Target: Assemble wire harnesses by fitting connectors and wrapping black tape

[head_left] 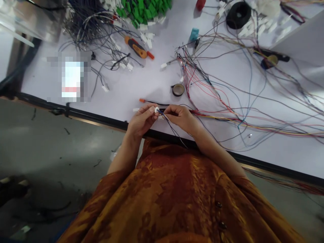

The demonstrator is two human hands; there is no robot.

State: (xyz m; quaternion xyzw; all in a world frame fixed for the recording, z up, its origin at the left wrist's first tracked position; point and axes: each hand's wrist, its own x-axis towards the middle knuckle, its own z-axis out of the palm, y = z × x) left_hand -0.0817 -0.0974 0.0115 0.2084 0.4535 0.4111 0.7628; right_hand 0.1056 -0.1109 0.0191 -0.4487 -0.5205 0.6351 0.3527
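Near the table's front edge, my left hand (143, 118) pinches a small white connector (156, 109) between thumb and fingers. My right hand (181, 118) is closed just to its right, its fingertips on thin wires (170, 123) that run into the connector. Dark, blue and white strands hang from there over the table edge. Just beyond both hands lies a black lead with an orange tip (142, 100). Red, yellow and black wires (217, 117) stretch away to the right from under my right hand.
A roll of tape (178, 89) lies beyond my right hand. Farther back are an orange-black screwdriver (136, 47), green connectors (145, 10), a black tape roll (238, 15) and a dark wire bundle (86, 20). A blurred-out bright rectangle (72, 77) sits left. Loose wires spread across the right side.
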